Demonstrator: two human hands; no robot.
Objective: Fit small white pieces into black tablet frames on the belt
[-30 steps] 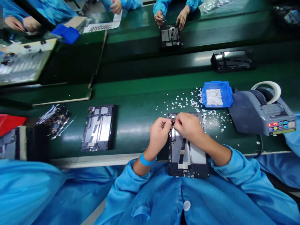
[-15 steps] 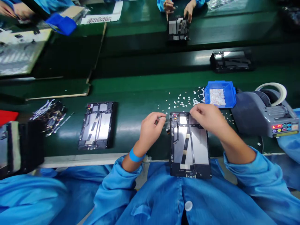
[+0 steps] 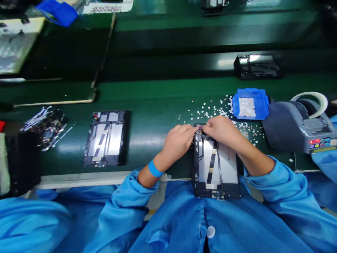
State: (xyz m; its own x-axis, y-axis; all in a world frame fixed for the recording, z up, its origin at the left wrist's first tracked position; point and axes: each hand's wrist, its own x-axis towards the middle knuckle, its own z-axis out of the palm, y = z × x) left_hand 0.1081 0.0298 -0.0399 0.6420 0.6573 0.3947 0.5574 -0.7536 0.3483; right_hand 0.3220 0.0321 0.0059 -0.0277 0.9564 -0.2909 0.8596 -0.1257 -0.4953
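An opened tablet (image 3: 226, 161), its battery panels and flat cables showing, lies in front of me with its lower end over the table edge. At its top left corner, my left hand (image 3: 179, 140) has its fingers curled together, the index fingertip touching the tablet beside a small red part. My right hand (image 3: 221, 130) is closed in a pinch at the tablet's top edge, close to the left fingertip. Anything tiny between the fingers of either hand is hidden. Small white pieces (image 3: 207, 109) lie scattered on the green table just beyond.
Left of me lies another opened tablet (image 3: 105, 138), with a heap of thin strips (image 3: 48, 126) farther left. A blue bin (image 3: 263, 105) of white pieces stands beside a grey tape dispenser (image 3: 286, 123) on the right. More tablets (image 3: 256, 66) are stacked farther back.
My left hand has moved right onto the tablet's corner. My right hand has shifted left along the top edge, so both hands are close together. The view has tilted downward.
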